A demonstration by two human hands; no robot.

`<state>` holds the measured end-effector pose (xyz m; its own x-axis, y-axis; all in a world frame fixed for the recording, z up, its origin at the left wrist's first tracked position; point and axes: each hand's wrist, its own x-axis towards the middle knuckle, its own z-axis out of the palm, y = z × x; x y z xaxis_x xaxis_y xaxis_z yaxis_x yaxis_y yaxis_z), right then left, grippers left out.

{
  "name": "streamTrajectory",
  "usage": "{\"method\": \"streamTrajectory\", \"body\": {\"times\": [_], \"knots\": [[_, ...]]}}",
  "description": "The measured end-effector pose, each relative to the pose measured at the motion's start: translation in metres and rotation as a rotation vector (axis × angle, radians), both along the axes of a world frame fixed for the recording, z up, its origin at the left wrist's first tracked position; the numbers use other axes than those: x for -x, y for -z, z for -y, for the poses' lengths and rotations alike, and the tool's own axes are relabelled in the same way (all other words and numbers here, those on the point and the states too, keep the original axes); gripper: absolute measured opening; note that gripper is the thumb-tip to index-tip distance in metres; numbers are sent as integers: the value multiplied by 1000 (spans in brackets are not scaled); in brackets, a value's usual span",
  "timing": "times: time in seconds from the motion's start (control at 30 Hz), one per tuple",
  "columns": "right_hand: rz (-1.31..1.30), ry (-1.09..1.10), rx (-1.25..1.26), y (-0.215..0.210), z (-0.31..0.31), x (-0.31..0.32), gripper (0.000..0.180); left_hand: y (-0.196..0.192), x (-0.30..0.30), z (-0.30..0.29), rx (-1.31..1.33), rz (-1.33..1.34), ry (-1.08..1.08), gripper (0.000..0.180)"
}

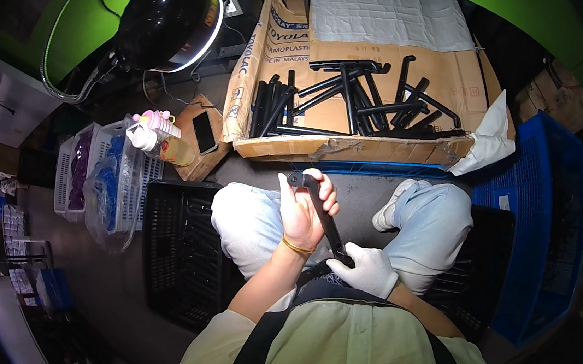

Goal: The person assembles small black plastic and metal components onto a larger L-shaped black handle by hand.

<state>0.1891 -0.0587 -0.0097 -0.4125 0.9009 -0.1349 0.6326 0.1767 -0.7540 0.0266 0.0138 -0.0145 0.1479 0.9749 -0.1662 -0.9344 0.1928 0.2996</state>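
Note:
A black bar-shaped handle (329,232) with a bent end and a round hole slants down in front of my body. My bare left hand (301,218), a yellow band at its wrist, is closed round the upper end, with the fingers wrapped on its far side. In a white glove, my right hand (367,270) grips the lower end near my lap; its fingertips partly cover that end. Beyond my knees, several similar black handles (351,97) lie loosely piled in an open cardboard box (295,146).
At the upper left a black lamp (165,26) shines. A phone (205,133) and a bottle (176,150) stand or lie beside the box. Black crates (161,256) with dark parts flank my legs; a blue crate (534,227) is at right, and white baskets (119,179) at left.

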Motion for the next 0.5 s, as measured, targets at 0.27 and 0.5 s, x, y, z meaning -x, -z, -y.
{"method": "streamTrajectory", "body": {"times": [0.27, 0.5], "knots": [[-531, 1039, 82, -23, -31, -116, 35, 42, -20, 44, 157, -534, 412, 36], [-378, 576, 297, -29, -7, -88, 18, 38, -53, 18, -291, -589, 570, 46]]}}
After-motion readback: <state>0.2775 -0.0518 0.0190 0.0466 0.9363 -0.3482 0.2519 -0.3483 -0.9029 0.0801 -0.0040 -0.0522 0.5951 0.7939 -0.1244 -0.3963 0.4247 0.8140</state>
